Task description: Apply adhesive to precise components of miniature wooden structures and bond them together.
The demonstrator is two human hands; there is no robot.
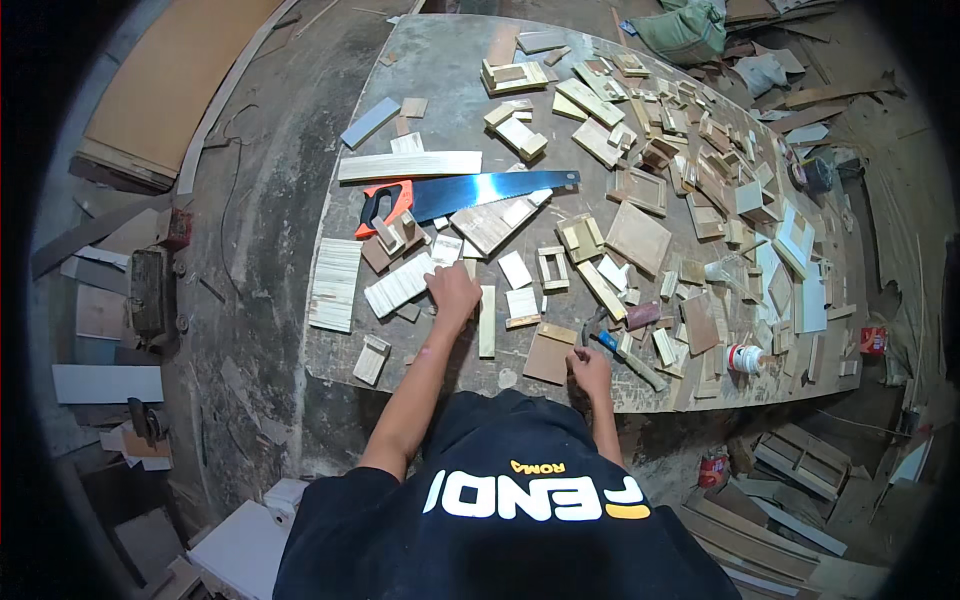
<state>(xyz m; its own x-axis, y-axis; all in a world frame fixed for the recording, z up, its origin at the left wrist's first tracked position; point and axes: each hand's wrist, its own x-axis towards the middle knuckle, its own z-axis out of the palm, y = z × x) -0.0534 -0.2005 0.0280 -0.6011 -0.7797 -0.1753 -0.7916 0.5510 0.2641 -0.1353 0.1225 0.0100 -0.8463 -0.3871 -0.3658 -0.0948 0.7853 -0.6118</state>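
Observation:
My left hand (455,292) reaches over the worktable (510,373) with its fingers bent and closed. Its fingertips meet the right end of a pale striped wood board (398,286), just below a small whitish wood piece (447,249); what they grip is hidden. Closer to the table's near edge, my right hand (590,371) has its fingers pinched together beside a brown square board (549,358) with a light strip along its top. Whatever lies in that pinch is too small to make out. A hammer (640,368) with a blue band rests right of this hand.
A handsaw (480,193) with an orange and black handle lies beyond my left hand. Several wood offcuts and small glued blocks (640,238) cover the table's middle and right. A white tub (744,358) lies near the right front. Scrap boards (800,465) litter the floor.

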